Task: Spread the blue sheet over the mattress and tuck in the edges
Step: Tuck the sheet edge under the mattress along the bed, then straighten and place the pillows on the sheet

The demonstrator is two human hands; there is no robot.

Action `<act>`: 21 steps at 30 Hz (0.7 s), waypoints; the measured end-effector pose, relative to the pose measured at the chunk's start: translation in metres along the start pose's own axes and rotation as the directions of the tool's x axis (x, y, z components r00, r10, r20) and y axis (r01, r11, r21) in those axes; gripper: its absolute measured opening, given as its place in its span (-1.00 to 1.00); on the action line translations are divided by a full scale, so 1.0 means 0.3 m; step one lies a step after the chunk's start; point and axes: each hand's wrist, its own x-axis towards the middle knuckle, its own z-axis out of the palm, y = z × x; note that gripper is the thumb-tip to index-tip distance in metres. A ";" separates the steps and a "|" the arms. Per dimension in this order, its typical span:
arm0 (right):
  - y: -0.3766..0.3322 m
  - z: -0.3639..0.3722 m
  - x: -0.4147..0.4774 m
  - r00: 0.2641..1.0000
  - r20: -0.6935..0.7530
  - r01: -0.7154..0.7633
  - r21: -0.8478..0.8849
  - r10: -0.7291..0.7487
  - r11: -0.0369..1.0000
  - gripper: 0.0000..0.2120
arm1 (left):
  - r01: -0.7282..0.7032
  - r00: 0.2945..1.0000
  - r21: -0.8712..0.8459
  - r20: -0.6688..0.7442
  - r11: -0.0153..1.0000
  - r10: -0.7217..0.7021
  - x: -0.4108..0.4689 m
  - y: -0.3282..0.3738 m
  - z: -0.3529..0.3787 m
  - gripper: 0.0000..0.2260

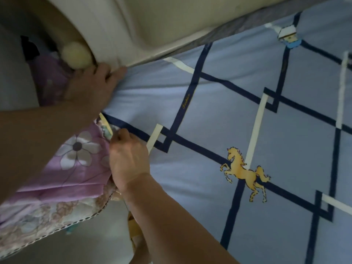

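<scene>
both hands pinched the blue sheet (219, 111): left hand (91, 86) at the far corner, right hand (127, 159) nearer. tugging unevenly probably risked dragging the lilac floral quilt (80, 159) in.

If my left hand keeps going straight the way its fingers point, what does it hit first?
The left hand points its fingers along the sheet edge toward the cream headboard. It would probably meet the headboard's lower edge almost at once; the depth is hard to judge.

Two bare hands, left hand (91, 86) and right hand (127, 159); one blue sheet (238, 121); one gold horse print (245, 172). One purple floral quilt (76, 168); one pale pompom (77, 56).
</scene>
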 end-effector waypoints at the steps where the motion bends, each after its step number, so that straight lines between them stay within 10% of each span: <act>1: -0.002 -0.005 -0.017 0.999 0.037 0.002 -0.006 -0.001 1.000 -0.75 | -0.038 0.999 0.022 -0.014 0.999 0.038 -0.010 0.017 -0.014 -0.47; 8: 0.167 -0.365 -0.123 0.995 -0.022 -0.093 0.032 0.093 0.995 -0.60 | -0.296 0.948 0.055 -0.106 0.954 0.300 -0.061 0.313 -0.189 -0.64; 14: 0.571 -0.768 -0.426 0.931 -0.230 -0.325 -0.168 0.283 0.931 -0.31 | -0.536 0.841 -0.048 -0.111 0.843 0.529 -0.077 0.839 -0.390 -0.31; 21: 0.975 -1.245 -1.016 0.757 -0.390 -0.647 -0.338 0.524 0.683 -0.12 | -0.852 0.499 -0.004 -0.310 0.523 0.810 -0.136 1.706 -0.724 -0.43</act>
